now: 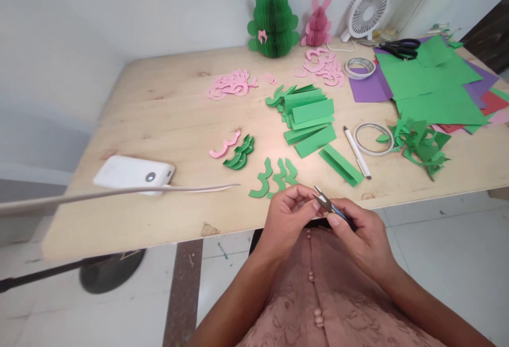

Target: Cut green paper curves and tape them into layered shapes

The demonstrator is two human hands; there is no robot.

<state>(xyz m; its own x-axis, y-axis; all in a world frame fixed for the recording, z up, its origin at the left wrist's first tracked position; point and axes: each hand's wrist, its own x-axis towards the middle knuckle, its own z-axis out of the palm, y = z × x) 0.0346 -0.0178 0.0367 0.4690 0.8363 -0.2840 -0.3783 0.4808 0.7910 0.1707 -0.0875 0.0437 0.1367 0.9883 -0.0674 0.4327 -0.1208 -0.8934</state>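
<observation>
My right hand (361, 235) is wrapped round small thread snips (333, 209) whose blades point up and left. The blade tips are beside the fingertips of my left hand (290, 217). Those fingers are pinched together, and what they hold, if anything, is hidden. Both hands are at the table's front edge. Just beyond my left hand lie wavy green paper cutouts (260, 183). Further back are a stack of green scalloped pieces (239, 153), a pink wavy strip (225, 144) and a folded green strip (341, 164).
On the wooden table (159, 103) are a white power bank (133, 172), a marker (357, 152), tape rolls (374, 139), green scraps (425, 145), black scissors (400, 48) and coloured sheets (437, 79). Behind stand green (272, 23) and pink (318, 23) paper rabbits and a fan (366, 11).
</observation>
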